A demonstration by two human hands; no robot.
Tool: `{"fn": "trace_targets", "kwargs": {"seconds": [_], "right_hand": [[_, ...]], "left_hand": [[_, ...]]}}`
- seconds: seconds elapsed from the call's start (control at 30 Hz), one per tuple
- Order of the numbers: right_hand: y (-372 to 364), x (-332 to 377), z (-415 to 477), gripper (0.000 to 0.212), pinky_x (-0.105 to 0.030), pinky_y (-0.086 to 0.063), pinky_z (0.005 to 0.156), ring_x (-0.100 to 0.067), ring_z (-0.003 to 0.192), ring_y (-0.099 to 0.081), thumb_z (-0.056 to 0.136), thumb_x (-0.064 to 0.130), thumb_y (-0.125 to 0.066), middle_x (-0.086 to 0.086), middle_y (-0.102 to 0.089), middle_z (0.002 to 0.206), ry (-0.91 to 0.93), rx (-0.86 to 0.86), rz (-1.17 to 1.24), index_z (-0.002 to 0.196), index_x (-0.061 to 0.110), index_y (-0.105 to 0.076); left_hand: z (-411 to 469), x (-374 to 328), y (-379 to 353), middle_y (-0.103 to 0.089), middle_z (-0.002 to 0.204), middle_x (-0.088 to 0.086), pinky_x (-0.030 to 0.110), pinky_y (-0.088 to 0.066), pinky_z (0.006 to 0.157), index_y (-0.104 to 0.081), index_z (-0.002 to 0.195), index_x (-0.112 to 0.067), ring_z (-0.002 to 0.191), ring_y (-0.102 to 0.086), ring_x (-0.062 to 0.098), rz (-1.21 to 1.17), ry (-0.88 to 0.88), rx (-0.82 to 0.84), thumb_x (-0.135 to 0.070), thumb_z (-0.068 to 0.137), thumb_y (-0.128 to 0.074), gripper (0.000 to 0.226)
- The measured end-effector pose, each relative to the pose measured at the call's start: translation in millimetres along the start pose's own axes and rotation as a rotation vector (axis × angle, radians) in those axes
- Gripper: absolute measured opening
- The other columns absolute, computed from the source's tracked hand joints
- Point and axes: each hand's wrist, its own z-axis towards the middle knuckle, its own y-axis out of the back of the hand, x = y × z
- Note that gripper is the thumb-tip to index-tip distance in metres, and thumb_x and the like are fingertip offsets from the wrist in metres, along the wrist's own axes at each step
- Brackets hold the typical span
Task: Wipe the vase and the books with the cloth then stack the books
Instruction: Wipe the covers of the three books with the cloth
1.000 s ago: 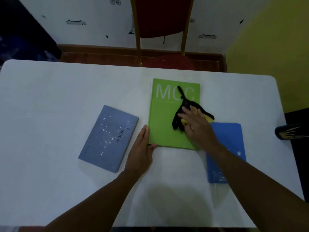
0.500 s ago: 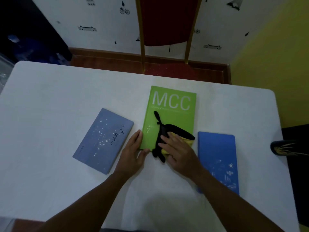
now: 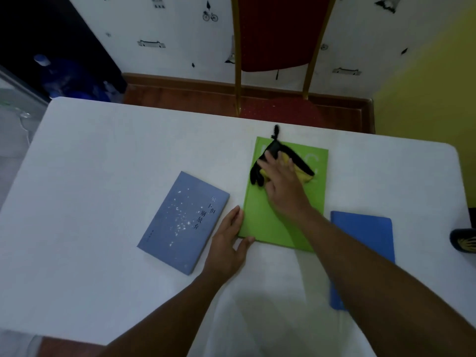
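A green book (image 3: 260,217) lies flat in the middle of the white table (image 3: 103,176). My right hand (image 3: 283,188) presses a black and yellow cloth (image 3: 300,167) onto the book's far end, fingers spread over it. My left hand (image 3: 228,243) rests flat against the green book's near left corner, holding nothing. A grey-blue book (image 3: 184,221) with white specks lies to the left, and a bright blue book (image 3: 365,235) lies to the right, partly under my right forearm. A dark vase (image 3: 463,239) with gold marks shows at the right edge.
A red chair with gold legs (image 3: 278,34) stands behind the table's far edge. A dark cabinet with bottles (image 3: 59,73) is at the far left. A yellow wall (image 3: 432,81) runs along the right.
My right hand slid the cloth from the green book's near end up to its far end, covering the title. My left hand stayed at the near left corner.
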Motion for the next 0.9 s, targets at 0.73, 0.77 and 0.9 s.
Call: {"fn": "trace_targets", "kwargs": {"seconds": [0.73,0.77,0.9], "right_hand": [[-106,178,-22,0.067,-0.057,-0.015,0.127,-0.044,0.155,-0.018,0.09,-0.017,-0.051,-0.026,-0.025,0.166,0.064,0.019,0.159,0.154,-0.005,-0.036],[-115,183,-24,0.066,-0.056,-0.012,0.127,-0.044,0.155,-0.018,0.09,-0.016,-0.05,-0.025,-0.027,0.165,0.1,0.033,0.122,0.154,-0.005,-0.038],[-124,180,-54,0.053,-0.049,-0.021,0.127,-0.039,0.148,-0.038,0.093,0.003,-0.04,-0.019,-0.048,0.156,0.461,0.187,0.032,0.144,0.0,-0.056]], "left_hand": [[-85,118,141,-0.006,0.172,0.001,0.044,-0.011,0.129,-0.006,0.164,-0.016,0.159,-0.003,0.015,0.471,0.097,-0.06,-0.075,0.092,-0.038,0.098],[-85,122,141,-0.004,0.172,0.002,0.045,-0.011,0.129,-0.003,0.164,-0.015,0.159,-0.002,0.014,0.492,0.088,-0.053,-0.075,0.093,-0.039,0.1],[-84,125,141,-0.008,0.172,0.006,0.048,-0.016,0.128,-0.009,0.163,-0.008,0.159,-0.006,0.019,0.517,0.048,-0.072,-0.067,0.094,-0.046,0.098]]}}
